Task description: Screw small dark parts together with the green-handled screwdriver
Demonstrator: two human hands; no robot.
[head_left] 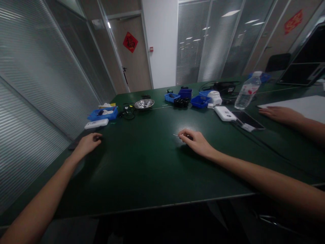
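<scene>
My right hand [195, 139] is low over the middle of the dark green table [142, 162]. Its thumb and fingers pinch a thin metal rod [175, 135], whose tip points left; the rest is hidden in the hand. Farther left, my left hand [87, 144] hovers by the table's left side with its fingers curled in. Something dark shows at those fingertips, too small to name. Just beyond that hand are a white power-bank-like block [96, 124] and a blue tray [103, 114] with small items.
At the back stand a metal bowl [144, 104], blue bins [200, 101] and black cables [128, 112]. To the right are a water bottle [248, 90], a white device [224, 114], a dark tablet-like slab [248, 120] and another person's hand [281, 114].
</scene>
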